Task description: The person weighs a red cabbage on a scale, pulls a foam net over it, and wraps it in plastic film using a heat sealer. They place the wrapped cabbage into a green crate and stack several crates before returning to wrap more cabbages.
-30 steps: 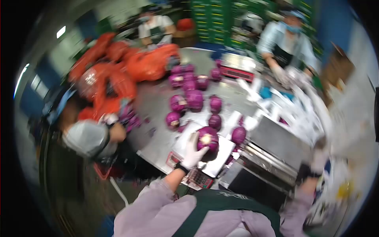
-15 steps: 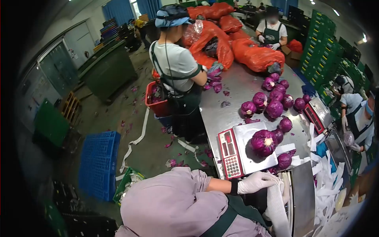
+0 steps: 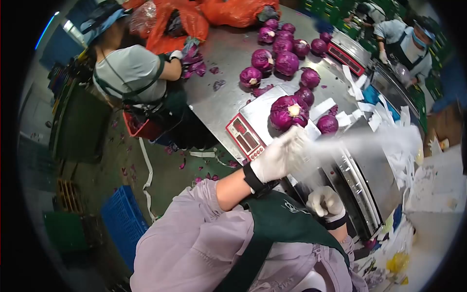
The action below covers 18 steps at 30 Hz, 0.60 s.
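Observation:
My left hand (image 3: 282,155), in a white glove with a black wristband, is closed on one end of a white mesh sleeve (image 3: 360,146). The sleeve streams out to the right, smeared by motion. Lower down, my right hand (image 3: 326,202), also gloved, has its fingers curled; whether anything is inside them is hidden. Just beyond my left hand, a red cabbage (image 3: 289,113) sits on the pale platform of a scale (image 3: 245,138) with a red front panel. A dark and silver machine with a long bar (image 3: 357,182) stands beside my right hand.
Several more red cabbages (image 3: 284,63) lie on the metal table (image 3: 214,97). A co-worker (image 3: 129,73) stands at its left edge near orange sacks (image 3: 228,12). White strips (image 3: 389,109) pile up at right, near a second scale (image 3: 348,53). Another co-worker (image 3: 406,44) is beyond.
My view has turned, so the table sits further left and higher. My left hand has lifted the sleeve, which swings out to the right. My right hand now shows clearly beside the machine.

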Tool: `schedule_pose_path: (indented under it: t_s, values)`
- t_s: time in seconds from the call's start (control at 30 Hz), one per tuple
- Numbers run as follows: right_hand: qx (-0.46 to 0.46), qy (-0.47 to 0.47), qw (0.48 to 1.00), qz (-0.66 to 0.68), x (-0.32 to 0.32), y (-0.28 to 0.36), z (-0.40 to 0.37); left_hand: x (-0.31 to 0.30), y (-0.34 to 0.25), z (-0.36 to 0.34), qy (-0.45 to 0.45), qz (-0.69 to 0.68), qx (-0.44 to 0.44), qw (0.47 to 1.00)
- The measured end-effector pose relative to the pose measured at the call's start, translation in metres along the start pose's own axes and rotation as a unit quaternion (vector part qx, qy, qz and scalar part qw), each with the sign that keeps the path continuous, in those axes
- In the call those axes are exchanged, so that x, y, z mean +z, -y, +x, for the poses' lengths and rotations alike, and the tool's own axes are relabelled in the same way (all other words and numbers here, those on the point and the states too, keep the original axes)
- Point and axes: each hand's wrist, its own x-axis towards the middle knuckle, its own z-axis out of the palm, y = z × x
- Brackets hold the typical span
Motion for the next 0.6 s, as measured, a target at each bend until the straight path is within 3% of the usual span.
schedule_pose_path:
  t_s: [0.03,0.1,0.17,0.2,0.23,0.27,0.3,0.33,0.37,0.43,0.5,0.57,0.6]
  values:
    - [-0.039,-0.12,0.982,-0.139,0.035,0.011,0.013,-0.006,-0.017,0.0,0.053,-0.06,-0.048,0.996]
    - [-0.206,-0.176,0.914,-0.302,0.046,0.023,0.044,-0.028,-0.027,0.007,0.105,-0.126,-0.108,0.981]
    - [-0.25,-0.275,0.921,-0.12,0.036,0.024,0.04,-0.058,-0.021,0.011,0.108,-0.109,-0.212,0.965]
    - [-0.196,-0.334,0.914,-0.119,0.039,0.031,0.046,-0.038,-0.029,0.0,-0.06,-0.177,-0.286,0.94]
    - [-0.141,-0.391,0.902,-0.116,0.043,0.039,0.055,-0.037,-0.03,0.003,-0.06,-0.179,-0.296,0.937]
    - [-0.114,-0.425,0.889,-0.125,0.044,0.038,0.071,-0.037,-0.03,0.006,0.041,0.246,-0.129,0.96]
    - [-0.085,-0.459,0.875,-0.132,0.045,0.032,0.089,-0.037,-0.028,0.008,0.139,0.614,0.069,0.774]
    - [-0.067,-0.442,0.875,-0.188,0.04,0.024,0.098,-0.029,-0.023,0.007,-0.024,0.304,-0.077,0.949]
    - [-0.018,-0.443,0.845,-0.3,0.034,0.017,0.101,-0.025,-0.025,0.007,-0.023,0.302,-0.081,0.95]
    - [0.015,-0.504,0.789,-0.351,0.048,0.025,0.128,-0.019,-0.032,0.006,-0.029,0.432,0.062,0.899]
    - [0.0,-0.514,0.802,-0.305,0.05,0.032,0.135,-0.017,-0.04,0.002,-0.057,0.468,0.066,0.879]
    - [-0.026,-0.541,0.773,-0.331,0.038,0.026,0.137,-0.026,-0.039,0.004,-0.058,0.523,0.159,0.836]
    - [-0.039,-0.54,0.762,-0.355,0.028,0.027,0.134,-0.023,-0.043,0.001,-0.074,0.498,0.126,0.855]
